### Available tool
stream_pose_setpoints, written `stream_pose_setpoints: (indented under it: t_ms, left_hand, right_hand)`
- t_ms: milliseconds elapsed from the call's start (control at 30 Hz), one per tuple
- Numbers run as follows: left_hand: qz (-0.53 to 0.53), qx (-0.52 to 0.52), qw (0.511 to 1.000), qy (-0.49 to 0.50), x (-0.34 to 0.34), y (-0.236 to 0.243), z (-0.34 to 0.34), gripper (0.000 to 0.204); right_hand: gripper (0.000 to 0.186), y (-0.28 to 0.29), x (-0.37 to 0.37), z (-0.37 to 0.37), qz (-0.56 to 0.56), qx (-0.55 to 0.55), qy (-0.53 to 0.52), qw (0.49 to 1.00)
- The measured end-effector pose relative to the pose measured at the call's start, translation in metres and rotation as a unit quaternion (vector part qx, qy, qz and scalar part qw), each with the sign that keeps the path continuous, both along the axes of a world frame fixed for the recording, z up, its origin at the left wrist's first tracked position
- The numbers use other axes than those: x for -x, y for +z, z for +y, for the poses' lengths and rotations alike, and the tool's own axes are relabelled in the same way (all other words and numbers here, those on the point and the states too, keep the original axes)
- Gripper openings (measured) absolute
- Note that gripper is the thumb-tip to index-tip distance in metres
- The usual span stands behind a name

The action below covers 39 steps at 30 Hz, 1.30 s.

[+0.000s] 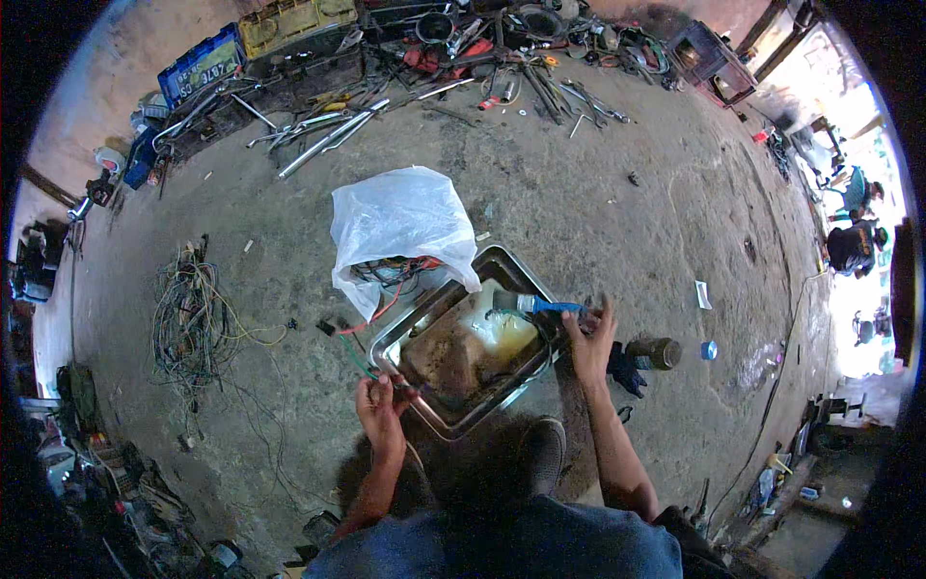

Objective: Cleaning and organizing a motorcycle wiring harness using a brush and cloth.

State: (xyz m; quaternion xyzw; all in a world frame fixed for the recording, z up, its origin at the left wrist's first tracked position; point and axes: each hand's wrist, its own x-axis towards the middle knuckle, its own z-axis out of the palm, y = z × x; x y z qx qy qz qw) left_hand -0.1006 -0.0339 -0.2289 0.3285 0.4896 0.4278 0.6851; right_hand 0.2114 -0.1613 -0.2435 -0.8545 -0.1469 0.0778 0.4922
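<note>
A metal tray (500, 398) lies in front of me, with murky brownish liquid inside. My right hand (592, 345) grips the blue handle of a paintbrush (555, 306), its bristles pointing left over the tray's far side. At the tray's left corner, my left hand (384, 410) pinches a wire harness (355, 353) with green and red strands; its end in the fingers is hard to make out. A white plastic bag (400, 217) stands just beyond the tray, its opening toward me and tangled wires showing inside.
Right of the tray are a dark glove (627, 371), a brownish jar (656, 353) on its side and a blue lid (709, 350). A wire tangle (188, 318) lies at left. Wrenches (338, 130) and other tools line the far wall. People (854, 246) are at far right.
</note>
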Motion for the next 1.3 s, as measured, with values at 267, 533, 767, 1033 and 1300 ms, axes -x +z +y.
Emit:
stream_pose_setpoints:
  t_ms: [267,533,767,1033,1300]
  left_hand:
    - [-0.016,-0.018,1.0,-0.015,-0.01,-0.031,0.029,0.023]
    - [-0.01,-0.002,1.0,-0.026,-0.018,-0.05,0.03,0.036]
    - [-0.092,0.051,0.994,0.006,-0.017,-0.057,0.033,0.041]
    - [-0.089,0.024,0.995,-0.024,-0.012,-0.058,0.03,0.039]
    - [-0.051,0.04,0.995,-0.079,-0.015,-0.064,0.03,0.038]
  right_hand:
    - [0.02,-0.009,-0.008,0.022,-0.209,0.106,0.146,0.961]
    - [0.045,0.004,0.002,0.029,-0.328,0.289,0.311,0.844]
    - [0.047,0.013,-0.02,0.039,-0.269,0.354,0.406,0.799]
    - [0.035,0.111,0.026,0.01,-0.075,0.306,0.42,0.851]
    - [0.019,0.058,0.134,0.029,0.267,-0.002,0.328,0.906]
